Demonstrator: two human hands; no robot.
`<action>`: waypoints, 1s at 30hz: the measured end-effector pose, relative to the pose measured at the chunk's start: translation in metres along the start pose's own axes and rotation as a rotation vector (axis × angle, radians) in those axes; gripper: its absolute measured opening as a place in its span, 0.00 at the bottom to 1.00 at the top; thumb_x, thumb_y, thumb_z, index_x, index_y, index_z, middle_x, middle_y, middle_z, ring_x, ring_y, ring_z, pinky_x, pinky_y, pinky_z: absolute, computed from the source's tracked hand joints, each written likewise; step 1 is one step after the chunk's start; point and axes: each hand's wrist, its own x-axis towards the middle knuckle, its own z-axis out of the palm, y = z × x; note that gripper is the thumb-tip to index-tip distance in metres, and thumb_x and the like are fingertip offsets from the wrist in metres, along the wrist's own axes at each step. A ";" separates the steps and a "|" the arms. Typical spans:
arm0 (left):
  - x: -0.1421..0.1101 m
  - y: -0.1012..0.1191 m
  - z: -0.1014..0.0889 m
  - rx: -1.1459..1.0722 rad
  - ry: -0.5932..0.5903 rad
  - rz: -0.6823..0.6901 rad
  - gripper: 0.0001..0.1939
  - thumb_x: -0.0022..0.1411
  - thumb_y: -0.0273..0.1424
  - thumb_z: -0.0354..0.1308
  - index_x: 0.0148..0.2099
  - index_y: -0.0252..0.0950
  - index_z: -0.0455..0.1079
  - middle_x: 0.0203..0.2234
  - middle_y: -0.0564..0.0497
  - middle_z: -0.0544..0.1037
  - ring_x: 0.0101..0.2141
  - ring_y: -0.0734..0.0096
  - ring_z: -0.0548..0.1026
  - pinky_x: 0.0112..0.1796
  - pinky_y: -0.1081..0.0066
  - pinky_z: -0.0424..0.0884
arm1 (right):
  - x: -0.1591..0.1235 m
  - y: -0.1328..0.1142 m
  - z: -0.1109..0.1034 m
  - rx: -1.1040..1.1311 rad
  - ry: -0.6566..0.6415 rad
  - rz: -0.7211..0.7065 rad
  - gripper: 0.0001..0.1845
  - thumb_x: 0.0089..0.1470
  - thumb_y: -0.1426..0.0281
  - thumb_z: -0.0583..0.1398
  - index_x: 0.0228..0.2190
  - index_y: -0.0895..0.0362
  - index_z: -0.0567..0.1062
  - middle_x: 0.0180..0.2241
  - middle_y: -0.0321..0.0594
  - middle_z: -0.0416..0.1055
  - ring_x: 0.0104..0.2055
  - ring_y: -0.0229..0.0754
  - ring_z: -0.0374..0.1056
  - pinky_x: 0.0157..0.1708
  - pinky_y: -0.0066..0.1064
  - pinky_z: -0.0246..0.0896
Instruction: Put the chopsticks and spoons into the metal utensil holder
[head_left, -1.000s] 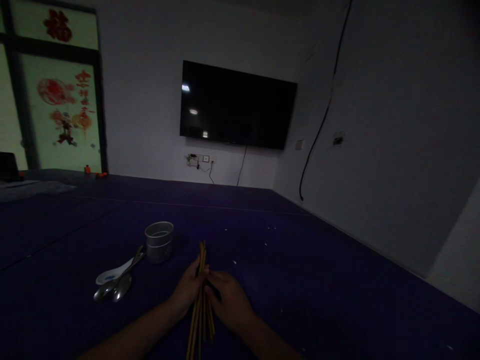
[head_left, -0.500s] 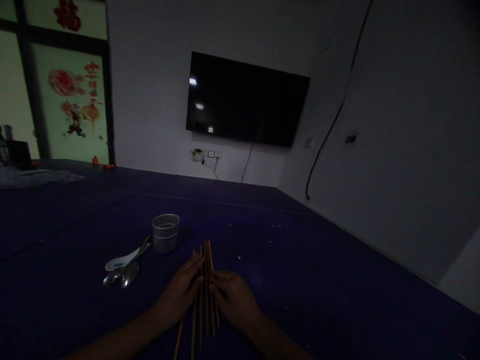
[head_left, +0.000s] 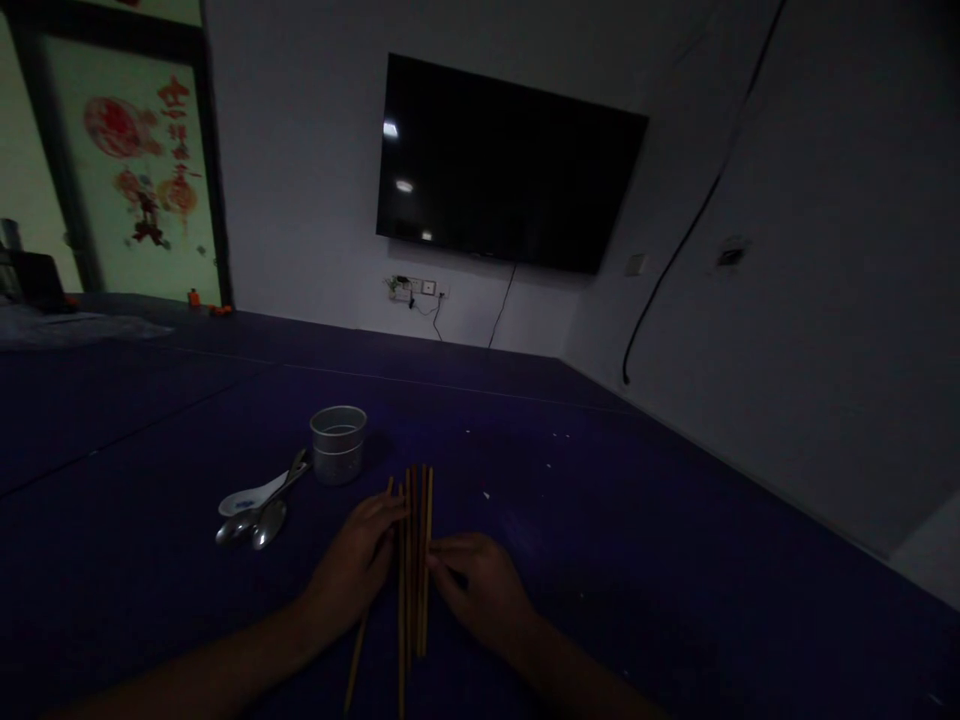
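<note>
Several thin wooden chopsticks [head_left: 415, 600] lie roughly side by side on the dark blue surface, pointing away from me. Their ends are uneven, and one chopstick on the left slants apart, passing partly under my left hand [head_left: 358, 560]. The left fingers curl over the left side of the bunch, holding it. From the other side, my right hand [head_left: 480, 590] grips the bunch's right edge between thumb and bent fingers. Beyond my left hand stands a metal cup [head_left: 338, 455]. Beside it lie a white spoon [head_left: 251, 499] and metal spoons [head_left: 269, 525], partly overlapping.
The dark blue surface [head_left: 645, 560] has small white bits scattered on it. Clear plastic [head_left: 82, 328] and a dark object [head_left: 34, 280] lie at the far left. A television [head_left: 510, 165] hangs on the wall, and a black cable [head_left: 675, 240] runs down at the right.
The chopsticks have drawn closer together, their lower ends less fanned. My right hand is now at the bunch's right edge. The camera view has shifted slightly, so the background sits higher.
</note>
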 end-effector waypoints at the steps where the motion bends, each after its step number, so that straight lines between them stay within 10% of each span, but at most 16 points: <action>1: 0.001 0.001 -0.001 0.013 0.021 -0.006 0.18 0.59 0.23 0.45 0.48 0.38 0.71 0.48 0.47 0.74 0.51 0.62 0.69 0.51 0.54 0.67 | 0.000 -0.001 -0.001 0.008 0.002 0.006 0.16 0.59 0.70 0.50 0.31 0.52 0.78 0.31 0.36 0.76 0.39 0.39 0.71 0.43 0.31 0.63; 11: 0.004 0.006 0.001 -0.139 -0.021 -0.028 0.15 0.57 0.22 0.48 0.42 0.38 0.72 0.44 0.48 0.73 0.47 0.64 0.69 0.49 0.58 0.67 | 0.002 -0.002 -0.002 -0.007 -0.074 -0.042 0.20 0.56 0.70 0.56 0.51 0.53 0.69 0.53 0.42 0.66 0.54 0.43 0.63 0.53 0.38 0.58; 30: 0.007 0.019 -0.007 -0.284 -0.211 0.055 0.15 0.57 0.23 0.52 0.45 0.38 0.72 0.46 0.47 0.74 0.48 0.66 0.71 0.50 0.64 0.66 | 0.003 -0.006 -0.004 0.070 -0.061 -0.015 0.14 0.58 0.73 0.52 0.37 0.52 0.77 0.40 0.38 0.75 0.47 0.40 0.68 0.49 0.34 0.61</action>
